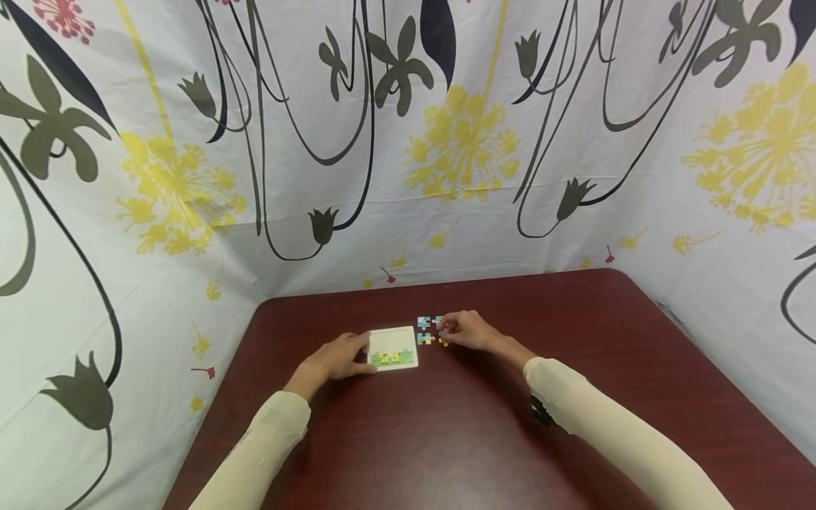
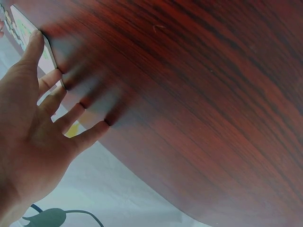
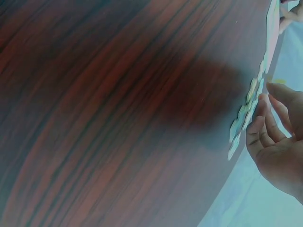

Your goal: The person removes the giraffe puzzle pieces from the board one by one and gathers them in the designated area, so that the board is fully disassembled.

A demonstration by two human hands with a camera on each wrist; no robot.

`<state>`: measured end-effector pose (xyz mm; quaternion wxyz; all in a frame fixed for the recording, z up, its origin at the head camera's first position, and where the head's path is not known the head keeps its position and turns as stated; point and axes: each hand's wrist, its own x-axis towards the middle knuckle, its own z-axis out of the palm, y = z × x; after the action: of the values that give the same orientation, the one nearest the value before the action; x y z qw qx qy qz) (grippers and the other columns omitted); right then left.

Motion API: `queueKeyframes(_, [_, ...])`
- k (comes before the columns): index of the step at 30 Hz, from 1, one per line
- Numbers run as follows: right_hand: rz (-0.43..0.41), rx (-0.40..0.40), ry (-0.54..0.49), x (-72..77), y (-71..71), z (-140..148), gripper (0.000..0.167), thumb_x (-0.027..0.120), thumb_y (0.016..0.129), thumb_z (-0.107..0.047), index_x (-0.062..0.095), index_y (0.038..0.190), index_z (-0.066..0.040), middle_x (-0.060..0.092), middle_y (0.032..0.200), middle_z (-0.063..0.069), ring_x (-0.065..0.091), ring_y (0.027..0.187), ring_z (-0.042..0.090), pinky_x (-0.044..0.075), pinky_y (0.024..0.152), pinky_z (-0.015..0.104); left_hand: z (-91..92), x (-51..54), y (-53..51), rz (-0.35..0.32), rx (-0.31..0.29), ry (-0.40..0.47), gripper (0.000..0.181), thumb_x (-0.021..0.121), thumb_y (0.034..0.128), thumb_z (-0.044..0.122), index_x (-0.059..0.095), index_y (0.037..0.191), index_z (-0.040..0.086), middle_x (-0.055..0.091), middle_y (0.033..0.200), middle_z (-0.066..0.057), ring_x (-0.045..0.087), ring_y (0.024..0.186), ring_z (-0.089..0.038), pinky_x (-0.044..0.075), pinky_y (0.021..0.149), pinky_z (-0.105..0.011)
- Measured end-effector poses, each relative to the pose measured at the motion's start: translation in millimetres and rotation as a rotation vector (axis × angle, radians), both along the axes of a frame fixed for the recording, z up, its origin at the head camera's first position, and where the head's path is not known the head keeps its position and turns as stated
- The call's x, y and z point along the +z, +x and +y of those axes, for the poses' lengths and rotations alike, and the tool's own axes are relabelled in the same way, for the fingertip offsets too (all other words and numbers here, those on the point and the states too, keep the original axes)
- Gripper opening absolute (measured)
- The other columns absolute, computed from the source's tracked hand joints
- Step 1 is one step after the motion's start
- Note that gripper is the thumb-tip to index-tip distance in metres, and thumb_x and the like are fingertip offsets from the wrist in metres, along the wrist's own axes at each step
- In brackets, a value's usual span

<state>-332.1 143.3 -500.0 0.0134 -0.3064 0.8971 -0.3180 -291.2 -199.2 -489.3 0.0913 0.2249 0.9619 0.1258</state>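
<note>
A white-rimmed puzzle board [image 1: 392,348] with a green and yellow picture strip lies on the table. The left hand [image 1: 341,356] rests at its left edge, thumb and fingers spread; in the left wrist view that hand [image 2: 45,113] touches the board's edge [image 2: 49,64]. Several jigsaw pieces [image 1: 425,338] lie in two short rows right of the board. Over the right-hand pieces is the right hand [image 1: 468,330], fingers bent down. In the right wrist view the right hand [image 3: 279,137] is beside the pieces [image 3: 241,118]; whether it pinches one cannot be told.
The dark red wooden table [image 1: 408,439] has rounded back corners. Behind it and at both sides hangs a white cloth [image 1: 382,177] with flower patterns. Something dark shows at the right sleeve [image 1: 593,404].
</note>
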Motion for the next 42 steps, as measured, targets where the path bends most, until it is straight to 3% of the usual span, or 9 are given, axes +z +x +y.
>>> queueKeyframes(10, [-0.048,0.092,-0.075,-6.2,-0.2,-30.7,0.023,0.076,0.095,-0.006,0.071,0.116,0.004,0.076,0.101,0.011,0.073,0.095,0.02,0.059,0.085,0.031,-1.8,1.4,0.9,-0.008,-0.012,-0.007,0.045,0.076,0.0926,0.052,0.057,0.117,0.02,0.056,0.127,-0.007,0.051,0.127,-0.027,0.048,0.089,-0.048])
queueKeyframes(18, [-0.026,0.166,-0.081,-6.9,4.4,-58.1,0.02,0.075,0.094,-0.003,0.073,0.113,0.002,0.076,0.097,0.009,0.075,0.09,0.021,0.058,0.081,0.027,-1.6,1.1,-0.4,-0.016,-0.006,-0.019,0.045,0.075,0.0927,0.054,0.057,0.118,0.02,0.055,0.129,-0.007,0.051,0.128,-0.027,0.049,0.09,-0.047])
queueKeyframes(23, [0.023,0.21,-0.092,-6.5,7.6,-71.8,0.018,0.074,0.093,-0.002,0.074,0.11,0.003,0.075,0.092,0.006,0.074,0.085,0.014,0.058,0.078,0.026,-0.6,0.6,-1.1,-0.013,0.002,-0.024,0.045,0.074,0.0926,0.055,0.057,0.116,0.021,0.055,0.135,-0.01,0.051,0.129,-0.028,0.049,0.092,-0.048])
queueKeyframes(27, [0.007,0.219,-0.097,-5.9,9.1,-81.6,0.019,0.074,0.092,-0.002,0.074,0.11,0.003,0.077,0.093,0.006,0.074,0.084,0.012,0.058,0.077,0.025,0.5,2.0,-0.6,-0.016,0.004,-0.02,0.043,0.075,0.093,0.054,0.057,0.115,0.021,0.054,0.136,-0.011,0.051,0.129,-0.029,0.049,0.091,-0.049])
queueKeyframes(33, [-0.062,0.203,-0.08,-5.2,9.0,-97.6,0.02,0.075,0.094,-0.005,0.075,0.113,0.0,0.077,0.098,0.008,0.076,0.089,0.019,0.058,0.079,0.026,0.3,2.2,-1.5,-0.02,0.004,-0.023,0.042,0.075,0.0933,0.052,0.057,0.115,0.021,0.056,0.129,-0.008,0.051,0.122,-0.026,0.049,0.088,-0.047])
queueKeyframes(42, [-0.041,0.2,-0.012,-7.7,9.7,-115.6,0.022,0.075,0.094,-0.005,0.075,0.115,-0.001,0.077,0.1,0.007,0.075,0.09,0.021,0.058,0.08,0.024,-1.1,1.0,-0.7,-0.024,-0.007,-0.007,0.042,0.074,0.0939,0.052,0.057,0.116,0.021,0.056,0.129,-0.007,0.051,0.125,-0.027,0.049,0.086,-0.047])
